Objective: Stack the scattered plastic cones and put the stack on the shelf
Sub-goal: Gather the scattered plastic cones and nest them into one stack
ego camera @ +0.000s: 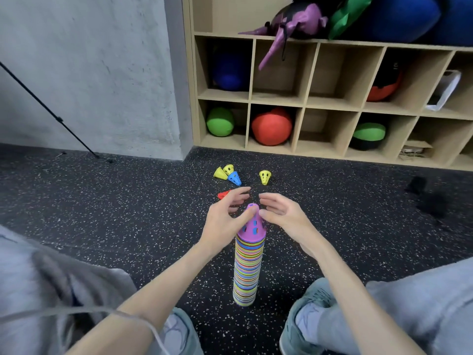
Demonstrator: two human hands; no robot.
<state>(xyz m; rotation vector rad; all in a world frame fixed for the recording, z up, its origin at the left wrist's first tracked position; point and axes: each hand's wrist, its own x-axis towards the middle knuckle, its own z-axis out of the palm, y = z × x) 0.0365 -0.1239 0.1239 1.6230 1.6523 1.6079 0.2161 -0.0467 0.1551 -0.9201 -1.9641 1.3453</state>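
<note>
Far left, a black tripod leg (48,108) slants down a grey concrete wall (102,73) to the speckled black floor (128,201). Left hand (225,216): grip apart, fingers curled, thumb tip touching the purple top cone (252,225) of the stack (248,270). The stack stands upright on the floor between the person's two shoes, its many coloured rims nested tightly. Right hand (284,213): grip apart, fingertips just beside the top cone's tip; contact cannot be told. Beyond the hands lie loose cones on the floor: a red cone (224,194) partly hidden behind the left hand, two yellow cones (224,171) touching a blue cone (234,178), and a single yellow cone (264,177) apart to the right. Behind them, a wooden shelf (304,103) stands against the wall, its compartments holding coloured balls.
</note>
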